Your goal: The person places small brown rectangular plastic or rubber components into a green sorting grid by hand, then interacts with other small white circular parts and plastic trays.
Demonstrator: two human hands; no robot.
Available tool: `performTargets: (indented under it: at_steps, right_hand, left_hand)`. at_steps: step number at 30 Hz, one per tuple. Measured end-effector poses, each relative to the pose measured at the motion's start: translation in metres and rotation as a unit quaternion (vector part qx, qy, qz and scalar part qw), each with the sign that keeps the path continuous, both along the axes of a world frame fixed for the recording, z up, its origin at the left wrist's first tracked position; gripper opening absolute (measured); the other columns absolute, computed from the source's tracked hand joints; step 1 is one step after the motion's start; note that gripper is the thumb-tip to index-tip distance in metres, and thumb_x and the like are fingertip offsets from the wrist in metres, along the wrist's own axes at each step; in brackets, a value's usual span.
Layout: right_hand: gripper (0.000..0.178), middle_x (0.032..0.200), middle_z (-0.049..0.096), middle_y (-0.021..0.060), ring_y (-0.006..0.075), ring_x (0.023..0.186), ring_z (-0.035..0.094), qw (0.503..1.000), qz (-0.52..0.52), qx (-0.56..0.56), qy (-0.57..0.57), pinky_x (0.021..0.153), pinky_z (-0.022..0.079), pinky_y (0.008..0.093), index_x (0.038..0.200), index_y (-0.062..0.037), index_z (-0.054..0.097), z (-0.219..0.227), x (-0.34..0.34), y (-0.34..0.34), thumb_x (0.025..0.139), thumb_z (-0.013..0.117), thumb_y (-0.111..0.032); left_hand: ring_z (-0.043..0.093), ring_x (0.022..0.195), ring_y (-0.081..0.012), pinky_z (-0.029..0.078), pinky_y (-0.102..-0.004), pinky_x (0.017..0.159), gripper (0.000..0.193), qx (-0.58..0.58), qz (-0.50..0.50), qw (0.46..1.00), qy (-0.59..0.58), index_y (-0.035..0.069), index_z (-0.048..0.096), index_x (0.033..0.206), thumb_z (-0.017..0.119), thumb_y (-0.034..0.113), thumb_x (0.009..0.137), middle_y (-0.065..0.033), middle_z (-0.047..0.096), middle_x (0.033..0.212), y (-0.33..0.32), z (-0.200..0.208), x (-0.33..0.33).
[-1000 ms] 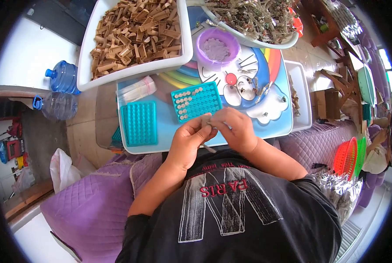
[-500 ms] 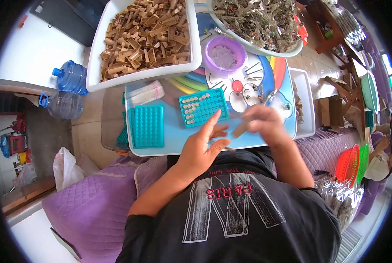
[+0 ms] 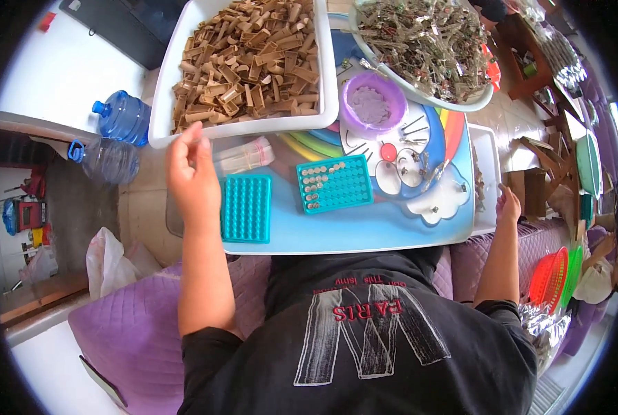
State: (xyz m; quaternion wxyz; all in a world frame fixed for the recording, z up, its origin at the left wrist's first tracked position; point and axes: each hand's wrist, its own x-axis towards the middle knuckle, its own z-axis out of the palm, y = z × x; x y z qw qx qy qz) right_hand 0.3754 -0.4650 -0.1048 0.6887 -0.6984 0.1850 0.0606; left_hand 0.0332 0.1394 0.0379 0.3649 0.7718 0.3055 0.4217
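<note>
My left hand [image 3: 193, 176] is raised at the near left corner of a white tub [image 3: 254, 128] full of brown half-tube pieces [image 3: 247, 59]. Its fingers are loosely bent and apart, with nothing visible in them. Out to the right, my right hand [image 3: 508, 204] is beside a white bin [image 3: 487, 173] standing against the table's right side. Its fingers look partly stretched, and I see nothing in them. Between the hands, a teal tray [image 3: 336, 187] holds several small round silvery pieces in its pockets. Another teal tray [image 3: 247, 207], with no pieces visible, lies to its left.
A purple bowl [image 3: 400, 107] of whitish material stands behind the trays. Beyond it, a large basin [image 3: 490, 97] is heaped with shiny parts. A clear plastic packet [image 3: 243, 155] and small metal parts [image 3: 409, 166] lie on the table. Large water bottles [image 3: 122, 117] stand at left.
My hands have parted from in front of the trays. The left moved to the tub's corner, the right out to the side bin. The brown piece between them is no longer in sight.
</note>
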Motion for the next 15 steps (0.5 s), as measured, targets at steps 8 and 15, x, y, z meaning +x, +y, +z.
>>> performTargets:
  at_steps: [8, 15]
  right_hand:
    - [0.046, 0.089, 0.059, 0.0066, 0.0195, 0.073, 0.061, 0.993, -0.081, -0.089, -0.021, 0.055, 0.048, 0.0264, 0.125, -0.0082, 0.043, 0.001, 0.006, 0.040, 0.085, 0.062, -0.018]
    - [0.030, 0.091, 0.063, 0.0066, 0.0135, 0.075, 0.060, 0.965, 0.102, -0.039, -0.240, 0.068, 0.047, 0.0227, 0.116, -0.0002, 0.052, 0.087, -0.026, 0.163, 0.089, 0.057, -0.013]
  left_hand:
    - [0.059, 0.077, -0.0190, 0.047, -0.0295, 0.070, 0.017, 0.086, -0.049, 0.992, 0.078, 0.006, 0.065, 0.096, 0.061, 0.013, 0.081, -0.0080, 0.061, 0.089, 0.035, 0.014, 0.065]
    - [0.062, 0.077, -0.0269, 0.047, -0.0366, 0.067, 0.029, 0.102, -0.041, 0.923, 0.368, 0.009, 0.063, 0.088, 0.054, 0.036, 0.086, -0.0083, 0.065, 0.078, 0.034, 0.017, 0.154]
